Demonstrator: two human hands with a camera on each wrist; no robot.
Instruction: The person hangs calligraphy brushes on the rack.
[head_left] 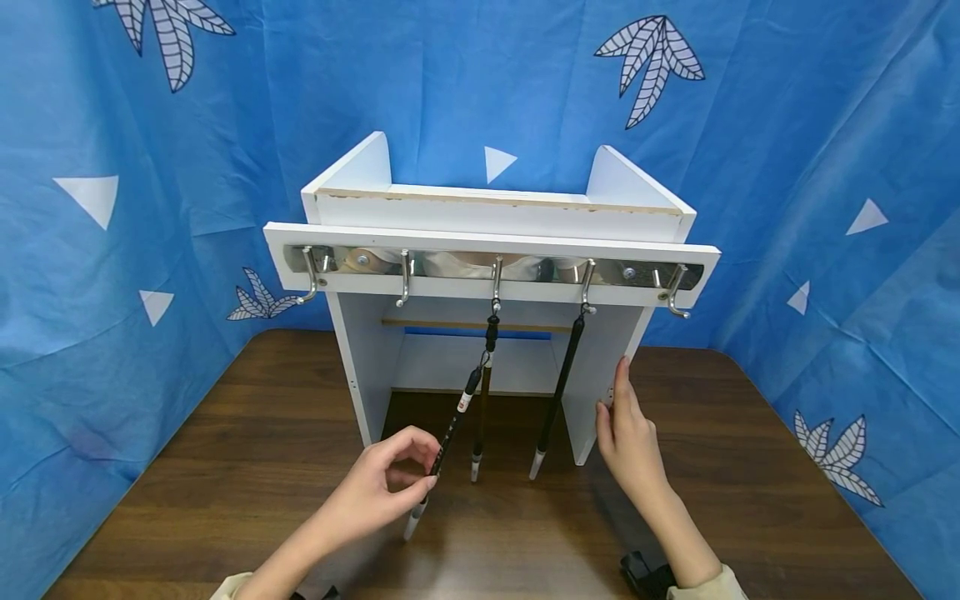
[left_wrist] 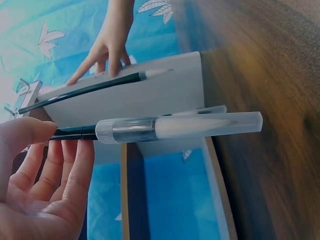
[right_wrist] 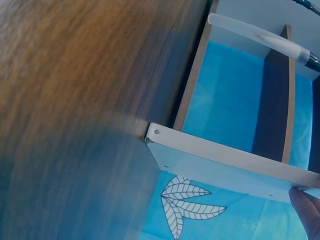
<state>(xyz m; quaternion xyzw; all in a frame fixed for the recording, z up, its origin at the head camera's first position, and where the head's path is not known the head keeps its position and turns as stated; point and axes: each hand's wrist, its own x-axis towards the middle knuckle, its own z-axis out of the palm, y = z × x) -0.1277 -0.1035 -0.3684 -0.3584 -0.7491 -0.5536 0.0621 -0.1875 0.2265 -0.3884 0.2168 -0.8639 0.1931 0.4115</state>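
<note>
My left hand [head_left: 386, 483] pinches a black calligraphy brush [head_left: 453, 425] between thumb and fingertips. The brush slants, its clear-capped white tip [left_wrist: 200, 126] pointing down toward the table. Its top loop overlaps a brown-handled brush [head_left: 484, 400] that hangs by a black cord from the middle hook [head_left: 497, 275]. Another dark brush [head_left: 562, 387] hangs capped from the hook to the right. My right hand [head_left: 632, 442] rests with extended fingers against the right side panel [head_left: 611, 367] of the white shelf; in the right wrist view one fingertip [right_wrist: 304, 202] is at the panel's edge.
A white rail [head_left: 450, 236] with a metal strip and several hooks runs across the shelf's front. The outer left hook [head_left: 309, 275] and outer right hook [head_left: 677, 290] carry nothing. The shelf stands on a dark wooden table [head_left: 247, 467], with blue patterned cloth [head_left: 480, 67] behind.
</note>
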